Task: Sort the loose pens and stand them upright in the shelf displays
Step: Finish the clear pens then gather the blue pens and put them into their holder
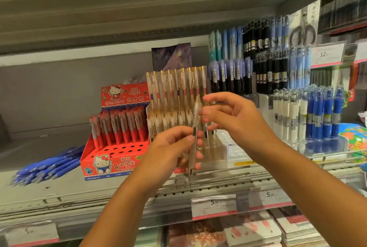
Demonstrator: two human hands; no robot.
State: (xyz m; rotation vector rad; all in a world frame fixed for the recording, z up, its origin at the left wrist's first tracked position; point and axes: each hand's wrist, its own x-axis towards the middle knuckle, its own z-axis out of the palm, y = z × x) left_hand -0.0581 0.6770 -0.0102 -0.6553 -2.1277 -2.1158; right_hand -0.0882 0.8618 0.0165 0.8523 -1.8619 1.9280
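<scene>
My left hand [174, 145] grips a clear pen [194, 127] with gold trim around its lower barrel, tip pointing down. My right hand [228, 115] pinches the pen's frosted top end between thumb and fingers. The pen is upright in front of a clear display [178, 97] filled with matching gold-clip pens. To the left, a red cartoon-cat display box [117, 147] holds red pens in its back rows, with several open holes at the front. A heap of loose blue pens [47, 165] lies on the shelf at far left.
Tiered racks of black, purple and blue pens [258, 58] fill the back right. White and blue pens [309, 113] stand in a clear holder at right. Price tags [214, 206] line the shelf edge [119, 203]. Notebooks [248, 231] lie on the shelf below.
</scene>
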